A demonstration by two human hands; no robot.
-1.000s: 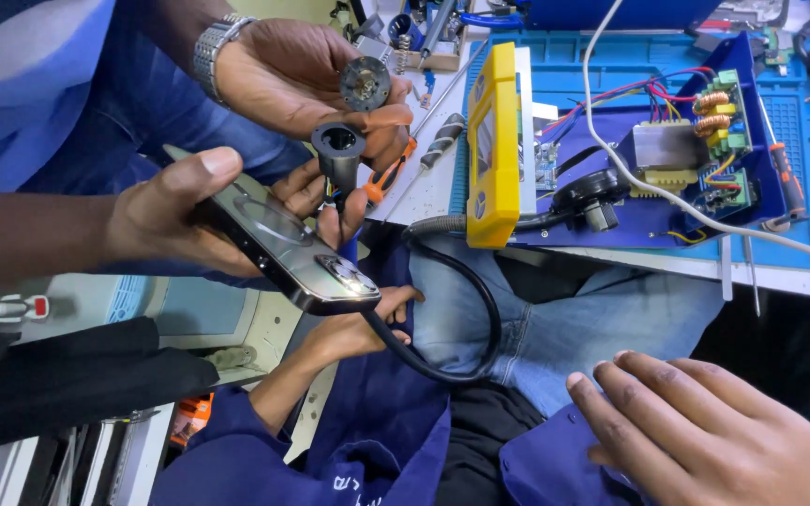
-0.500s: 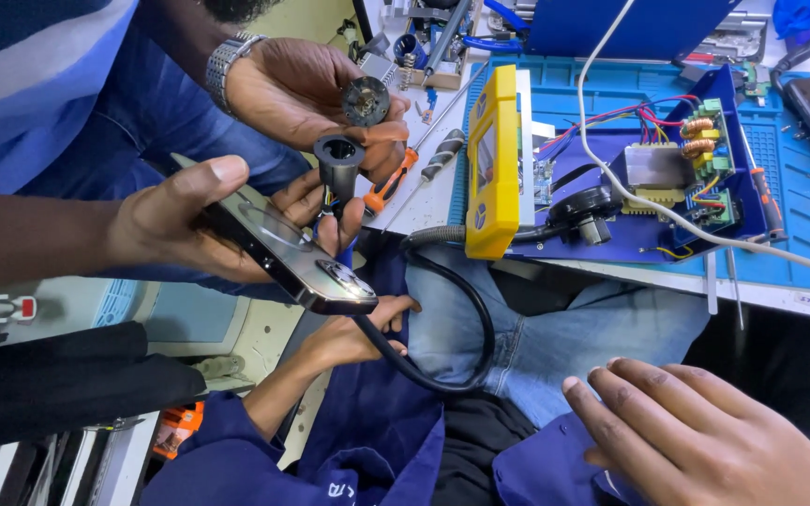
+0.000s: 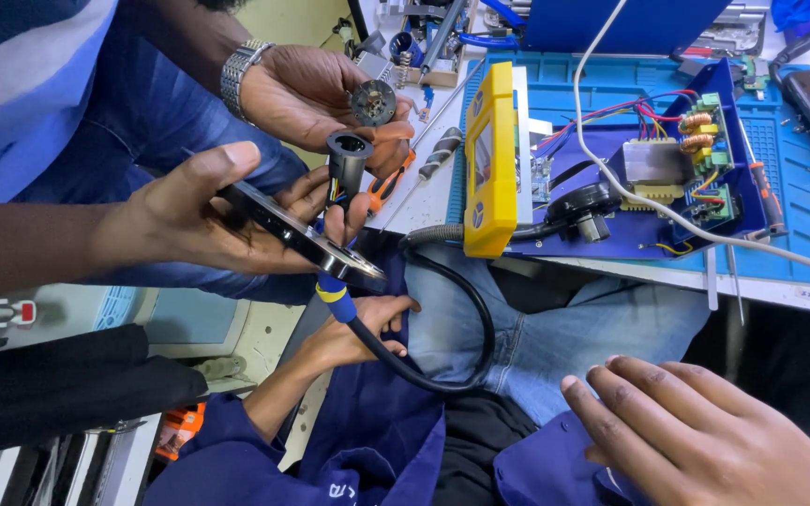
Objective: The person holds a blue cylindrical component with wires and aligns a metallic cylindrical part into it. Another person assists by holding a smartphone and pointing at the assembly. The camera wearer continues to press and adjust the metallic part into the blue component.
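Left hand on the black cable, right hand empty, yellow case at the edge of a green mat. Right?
Not quite: the mat is blue, not green, as the head view shows. The rest holds: the left hand grips the black cable, the right hand is open and empty, and the yellow case stands at the mat's edge.

Long navy work-coat sleeve (image 3: 236,440) above the left hand (image 3: 349,333), faded blue jeans (image 3: 574,337).
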